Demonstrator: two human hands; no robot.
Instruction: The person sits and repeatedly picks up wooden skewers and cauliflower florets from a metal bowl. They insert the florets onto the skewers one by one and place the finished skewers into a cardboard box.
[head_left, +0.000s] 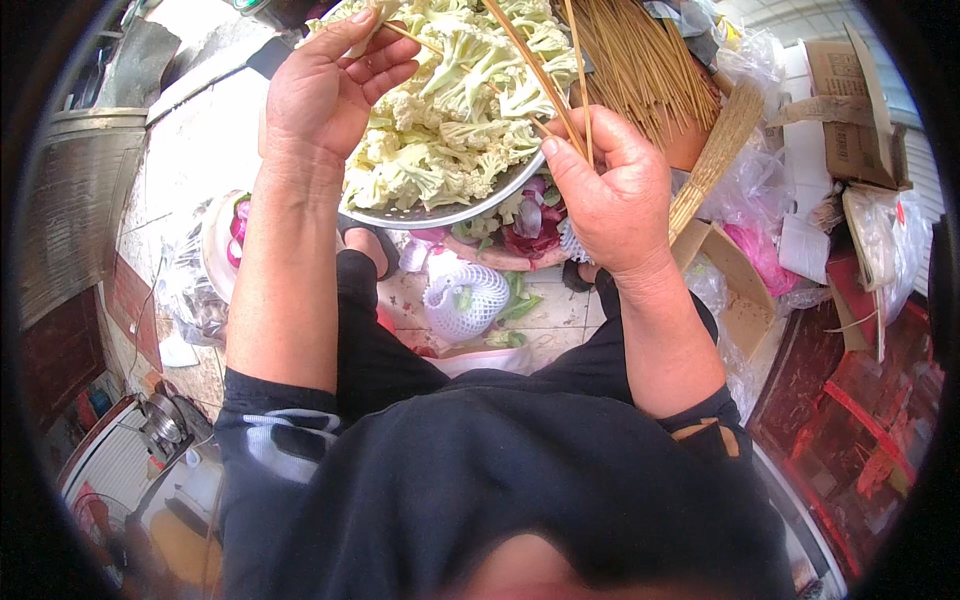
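Observation:
A wide metal basin heaped with pale cauliflower florets sits in front of me. Over its far left part, my left hand pinches a cauliflower piece between thumb and forefinger, partly cut off by the picture's top edge. A thin bamboo skewer slants across the florets from that piece to my right hand. Above the basin's right rim, that hand grips this skewer and several others that point upward and fan apart. Whether the skewer's tip has pierced the piece is hidden.
Many bamboo skewers lie in a pile beyond my right hand. A straw brush, an opened cardboard box and plastic bags are at the right. Under the basin are purple peelings; a white foam net lies between my feet.

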